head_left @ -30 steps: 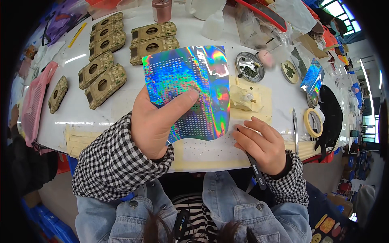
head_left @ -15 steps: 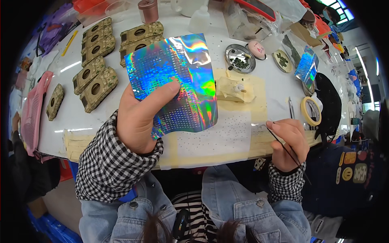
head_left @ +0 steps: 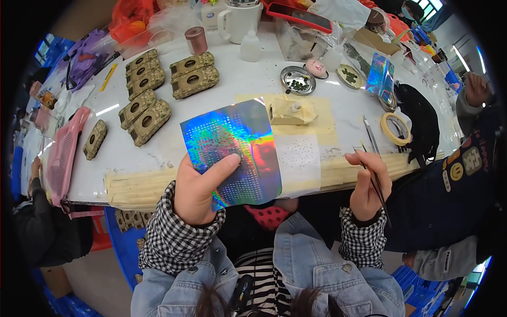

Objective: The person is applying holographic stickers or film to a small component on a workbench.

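My left hand (head_left: 196, 190) pinches a shiny rainbow holographic sheet (head_left: 219, 134) with rows of small perforations, its thumb lying across the front. In my right hand (head_left: 369, 185) is a pair of thin dark tweezers (head_left: 378, 191), gripped between thumb and fingers; whether the tips carry anything is too small to tell. Between the hands, a white paper sheet (head_left: 298, 177) dotted with tiny dark specks lies on the table, partly behind the holographic sheet. Just beyond it sits a small block wrapped in yellowish tape (head_left: 288, 117).
Several camouflage-painted tank model hulls (head_left: 150, 124) stand at left. A round metal dish (head_left: 284, 82) of dark green bits, a tape roll (head_left: 405, 138), a metal craft knife (head_left: 371, 134) and a black bag (head_left: 420, 119) lie right. Another person's hand (head_left: 477, 89) shows far right.
The camera view has shifted, so more of the table's far side shows. My left hand and the holographic sheet sit lower, nearer the table's front edge. Both hands keep their holds.
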### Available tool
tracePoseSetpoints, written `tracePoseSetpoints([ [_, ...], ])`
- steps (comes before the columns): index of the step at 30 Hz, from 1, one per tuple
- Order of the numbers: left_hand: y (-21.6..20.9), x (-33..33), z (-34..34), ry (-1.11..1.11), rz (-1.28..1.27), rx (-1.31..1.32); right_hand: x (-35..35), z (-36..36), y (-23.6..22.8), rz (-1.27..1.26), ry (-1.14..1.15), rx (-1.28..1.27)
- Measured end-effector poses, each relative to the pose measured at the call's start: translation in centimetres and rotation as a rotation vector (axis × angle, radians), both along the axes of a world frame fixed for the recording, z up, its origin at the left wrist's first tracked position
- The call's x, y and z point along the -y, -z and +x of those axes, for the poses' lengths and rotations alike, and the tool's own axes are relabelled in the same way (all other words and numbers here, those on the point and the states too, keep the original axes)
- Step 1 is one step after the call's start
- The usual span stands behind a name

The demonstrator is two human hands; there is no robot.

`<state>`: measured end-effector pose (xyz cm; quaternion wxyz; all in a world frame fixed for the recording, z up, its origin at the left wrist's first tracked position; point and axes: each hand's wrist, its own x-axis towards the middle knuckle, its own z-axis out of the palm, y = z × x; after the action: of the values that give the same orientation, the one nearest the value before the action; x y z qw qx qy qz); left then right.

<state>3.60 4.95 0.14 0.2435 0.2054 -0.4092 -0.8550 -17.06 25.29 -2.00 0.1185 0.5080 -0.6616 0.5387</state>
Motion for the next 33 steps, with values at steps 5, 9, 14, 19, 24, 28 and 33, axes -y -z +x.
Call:
tracePoseSetpoints([
  [5,2.5,0.7,1.3,-0.029,-0.079,0.051,-0.2,-1.6,3.2,0.051,0.189,0.150],
  [9,2.4,0.9,1.5,-0.030,-0.029,-0.020,-0.4,-2.1,4.4,0.028,0.241,0.161],
  [14,2.1,0.5,1.9,0.017,0.029,-0.055,0.1,-1.8,4.6,0.033,0.275,0.118],
  [19,2.3,-0.4,2.2,0.022,0.055,-0.074,0.0,-1.7,4.7,0.049,0.283,0.085],
  [24,2.1,-1.8,1.8,0.059,0.071,-0.070,0.0,-1.6,4.8,0.021,0.255,0.107],
  [28,2.6,-2.7,0.8,0.056,0.007,-0.060,0.0,-1.6,4.8,-0.016,0.224,0.111],
  [33,2.8,-4.0,-0.1,0.088,0.009,-0.009,0.0,-2.0,5.4,0.028,0.276,0.031],
])
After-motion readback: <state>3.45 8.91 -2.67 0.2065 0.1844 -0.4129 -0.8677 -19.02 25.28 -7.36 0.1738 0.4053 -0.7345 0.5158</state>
